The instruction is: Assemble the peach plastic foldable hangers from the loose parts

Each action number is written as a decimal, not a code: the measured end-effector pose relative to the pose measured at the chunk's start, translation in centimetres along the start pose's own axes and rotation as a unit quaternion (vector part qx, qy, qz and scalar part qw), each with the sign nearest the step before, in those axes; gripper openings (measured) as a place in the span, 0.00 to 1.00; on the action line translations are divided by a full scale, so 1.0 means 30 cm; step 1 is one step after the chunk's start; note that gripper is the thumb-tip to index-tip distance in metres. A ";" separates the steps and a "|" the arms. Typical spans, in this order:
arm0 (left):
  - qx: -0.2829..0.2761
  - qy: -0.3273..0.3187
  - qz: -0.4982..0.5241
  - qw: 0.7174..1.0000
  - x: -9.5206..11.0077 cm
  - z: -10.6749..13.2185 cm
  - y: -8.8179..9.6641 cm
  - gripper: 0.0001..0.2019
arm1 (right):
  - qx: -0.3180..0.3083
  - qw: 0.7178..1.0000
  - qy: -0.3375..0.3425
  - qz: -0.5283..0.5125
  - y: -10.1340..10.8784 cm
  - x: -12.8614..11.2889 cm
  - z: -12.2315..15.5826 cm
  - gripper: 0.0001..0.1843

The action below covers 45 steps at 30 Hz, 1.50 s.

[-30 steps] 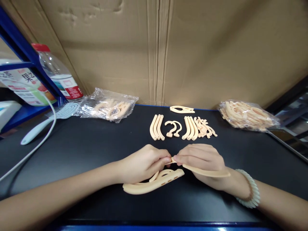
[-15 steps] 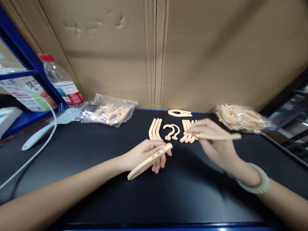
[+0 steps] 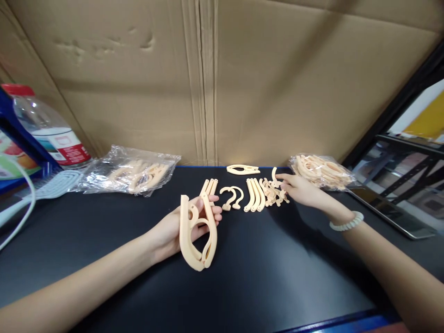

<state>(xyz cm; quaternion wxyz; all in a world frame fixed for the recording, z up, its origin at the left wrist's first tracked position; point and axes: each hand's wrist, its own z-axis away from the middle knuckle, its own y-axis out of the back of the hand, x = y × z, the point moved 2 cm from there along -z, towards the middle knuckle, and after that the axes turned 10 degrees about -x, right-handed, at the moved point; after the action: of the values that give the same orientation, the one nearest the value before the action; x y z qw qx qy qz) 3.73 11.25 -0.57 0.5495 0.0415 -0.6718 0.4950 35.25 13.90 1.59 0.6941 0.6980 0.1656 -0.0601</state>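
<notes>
My left hand [image 3: 173, 231] is closed around a partly folded plastic hanger [image 3: 212, 236], cream in colour, its curved arms meeting at the lower end. My right hand [image 3: 301, 188] reaches over a pile of small cream connector pieces [image 3: 274, 192], fingers stretched out. Its fingertips touch or nearly touch a short curved piece [image 3: 274, 175] at the pile's back. Left of the pile lie several curved hanger arms [image 3: 255, 194] and two hanger hooks [image 3: 236, 198]. More arms [image 3: 210, 186] lie behind my left hand, which partly hides them.
A folded hanger [image 3: 243, 169] lies at the table's back edge. Clear bags of cream parts stand at the left [image 3: 138, 173] and right [image 3: 321, 171]. Far left are a pale hairbrush [image 3: 57, 185] and a red-capped bottle [image 3: 52, 125]. A dark flat device [image 3: 391, 210] lies at right.
My right hand no longer holds the curved hanger arm and has moved to the small pieces. My left hand has turned the hanger upright to face me. The view has shifted right.
</notes>
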 end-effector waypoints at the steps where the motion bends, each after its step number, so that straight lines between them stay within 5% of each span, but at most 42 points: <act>1: 0.005 0.002 -0.003 1.000 0.001 0.003 -0.002 0.10 | -0.011 1.000 -0.004 0.006 -0.006 0.001 0.000 0.23; 5: 0.031 0.010 -0.010 0.999 0.004 0.010 -0.003 0.11 | -0.030 0.998 0.005 0.053 -0.015 0.002 0.008 0.20; 9: 0.042 0.007 -0.031 0.999 0.004 0.009 0.000 0.11 | 0.056 0.989 0.003 0.140 -0.003 -0.053 0.041 0.15; 11: 0.045 0.006 -0.028 0.999 0.001 0.009 -0.004 0.12 | 0.130 0.980 0.090 0.118 -0.005 -0.136 0.081 0.14; 13: 0.052 0.006 -0.023 0.998 -0.003 0.010 -0.013 0.11 | 0.158 0.954 0.249 0.059 -0.025 -0.247 0.138 0.16; 16: 0.049 -0.010 -0.022 0.999 -0.011 0.012 -0.036 0.12 | 0.100 0.888 0.439 0.095 -0.091 -0.398 0.232 0.16; 19: 0.050 -0.012 -0.004 0.999 -0.022 0.017 -0.058 0.13 | 0.086 0.852 0.500 0.126 -0.150 -0.462 0.282 0.13; 25: 0.056 0.003 0.069 0.996 -0.036 0.027 -0.084 0.29 | 0.072 0.863 0.490 0.098 -0.186 -0.433 0.250 0.08; 31: -0.004 -0.012 -0.081 0.997 -0.062 0.041 -0.089 0.11 | 0.130 0.855 0.488 0.115 -0.183 -0.419 0.250 0.07; 45: 0.035 -0.056 -0.297 0.953 -0.064 0.067 -0.079 0.18 | 0.193 0.906 0.311 0.210 -0.187 -0.403 0.227 0.15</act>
<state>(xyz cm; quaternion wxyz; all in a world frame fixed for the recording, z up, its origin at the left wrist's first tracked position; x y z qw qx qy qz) 4.51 7.68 -0.41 0.6310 0.2860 -0.6415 0.3294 23.13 5.27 -0.15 0.4554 0.8203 0.2078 0.2765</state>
